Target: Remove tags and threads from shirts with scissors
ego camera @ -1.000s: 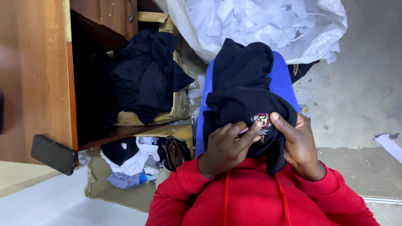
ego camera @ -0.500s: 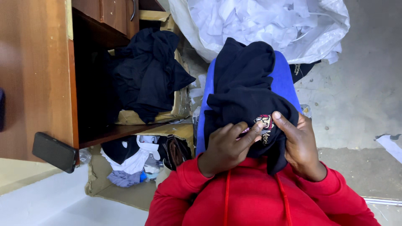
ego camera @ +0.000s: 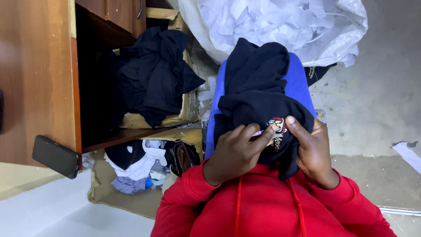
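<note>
A black garment (ego camera: 258, 87) with a small embroidered patch (ego camera: 276, 125) lies draped over a blue padded surface (ego camera: 302, 83) in front of me. My left hand (ego camera: 234, 153) presses on the garment just left of the patch, its fingers pinching the cloth. My right hand (ego camera: 313, 149) grips the cloth on the patch's right side, thumb on top. Both red sleeves (ego camera: 263, 206) fill the bottom of the view.
A pile of dark clothes (ego camera: 153, 74) sits in a cardboard box inside a wooden cabinet (ego camera: 39, 79). A black phone (ego camera: 56, 156) lies at the shelf edge. Mixed clothes (ego camera: 136, 164) lie below. A white sack of paper scraps (ego camera: 280, 22) stands behind on the concrete floor (ego camera: 377, 101).
The view has shifted slightly; both hands stay on the black garment around the patch with only small finger movement.
</note>
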